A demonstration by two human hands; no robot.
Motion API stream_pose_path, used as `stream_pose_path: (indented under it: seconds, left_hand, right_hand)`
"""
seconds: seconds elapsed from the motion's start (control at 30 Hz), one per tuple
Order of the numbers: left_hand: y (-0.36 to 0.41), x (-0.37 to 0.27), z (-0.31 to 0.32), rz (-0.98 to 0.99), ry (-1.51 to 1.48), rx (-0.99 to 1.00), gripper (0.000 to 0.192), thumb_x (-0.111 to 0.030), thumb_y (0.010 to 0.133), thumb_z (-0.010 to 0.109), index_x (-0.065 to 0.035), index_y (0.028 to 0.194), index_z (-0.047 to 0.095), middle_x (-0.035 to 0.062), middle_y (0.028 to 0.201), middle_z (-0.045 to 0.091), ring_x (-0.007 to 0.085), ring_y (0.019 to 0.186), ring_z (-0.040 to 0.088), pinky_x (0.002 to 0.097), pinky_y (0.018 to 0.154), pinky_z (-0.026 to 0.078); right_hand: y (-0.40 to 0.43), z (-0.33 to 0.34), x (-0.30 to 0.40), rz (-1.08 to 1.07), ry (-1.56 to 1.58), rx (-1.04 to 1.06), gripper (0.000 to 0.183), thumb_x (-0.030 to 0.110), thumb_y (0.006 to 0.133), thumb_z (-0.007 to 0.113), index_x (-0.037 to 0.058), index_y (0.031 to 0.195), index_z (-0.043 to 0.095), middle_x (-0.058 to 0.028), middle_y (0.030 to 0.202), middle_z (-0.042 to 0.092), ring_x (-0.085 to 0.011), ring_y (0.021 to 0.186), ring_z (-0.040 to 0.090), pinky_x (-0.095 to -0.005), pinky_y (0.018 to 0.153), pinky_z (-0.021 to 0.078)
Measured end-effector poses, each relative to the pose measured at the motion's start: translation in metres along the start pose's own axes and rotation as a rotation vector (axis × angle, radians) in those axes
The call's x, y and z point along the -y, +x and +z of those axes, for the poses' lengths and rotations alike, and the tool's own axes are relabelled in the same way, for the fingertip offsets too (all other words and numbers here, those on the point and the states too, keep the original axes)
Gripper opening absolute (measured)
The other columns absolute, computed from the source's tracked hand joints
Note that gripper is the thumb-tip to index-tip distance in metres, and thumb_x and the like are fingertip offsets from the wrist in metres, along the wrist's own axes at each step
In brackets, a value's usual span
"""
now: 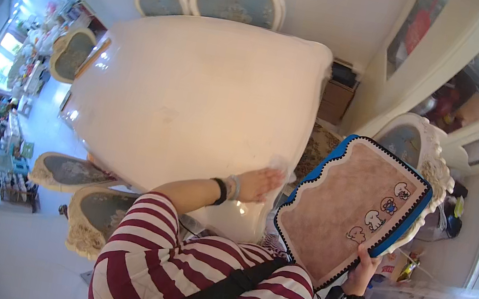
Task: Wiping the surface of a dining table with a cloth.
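My left hand (259,185) lies palm down near the right edge of a table under a glossy cover (201,94). A whitish patch shows at its fingertips; blur hides whether it is a cloth or tissue, and whether the fingers hold it. In my right hand (362,269) is the lower right edge of a flat, rectangular cushion-like panel (331,204). The panel has a brownish-pink face, a blue side, a black scalloped trim and several cartoon animal figures. It is tilted beside the table, in front of a carved chair.
Carved cream chairs with blue-grey backs surround the table: one chair (239,3) at the far side, another (103,214) at the near left, and one (431,150) behind the panel. A brown drawer unit (337,102) stands past the right edge. Cluttered shelves (33,51) line the far left.
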State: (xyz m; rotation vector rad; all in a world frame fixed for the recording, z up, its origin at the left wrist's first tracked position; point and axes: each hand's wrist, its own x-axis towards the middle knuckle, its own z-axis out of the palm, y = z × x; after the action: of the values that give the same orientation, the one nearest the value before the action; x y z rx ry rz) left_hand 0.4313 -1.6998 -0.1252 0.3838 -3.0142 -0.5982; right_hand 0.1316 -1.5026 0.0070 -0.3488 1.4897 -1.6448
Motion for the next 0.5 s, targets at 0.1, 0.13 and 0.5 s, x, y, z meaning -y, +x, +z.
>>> stream_pose_path:
  seconds: [0.1,0.13,0.5]
  left_hand:
    - [-0.042,-0.045,0.019,-0.035,-0.004,0.104,0.060,-0.032,0.079,0.044,0.0009,0.125,0.024,0.0182,0.133,0.016,0.0295,0.125,0.012,0.0392,0.102,0.010]
    - [-0.054,-0.059,0.022,-0.049,0.000,0.098,0.059,-0.033,0.079,0.043,-0.0001,0.125,0.024,0.0173,0.133,0.016,0.0291,0.125,0.011,0.0395,0.102,0.010]
    - [-0.097,-0.142,0.070,-0.230,0.087,-0.024,0.051,-0.033,0.082,0.040,-0.0107,0.126,0.029,0.0098,0.134,0.020,0.0282,0.125,0.013,0.0417,0.101,0.012]
  right_hand:
    - [0.010,0.002,0.003,0.035,0.010,0.012,0.028,0.002,0.069,0.057,0.0009,0.097,0.052,-0.0041,0.087,0.056,-0.0153,0.076,0.054,-0.0252,0.068,0.0429]
    - [0.021,-0.002,-0.003,0.026,0.037,0.065,0.027,0.004,0.068,0.060,0.0020,0.094,0.051,-0.0026,0.084,0.055,-0.0152,0.073,0.052,-0.0266,0.066,0.0410]
    - [0.065,0.033,-0.008,0.100,0.049,0.401,0.035,0.005,0.072,0.057,-0.0008,0.104,0.047,-0.0068,0.094,0.055,-0.0175,0.080,0.054,-0.0278,0.070,0.0429]
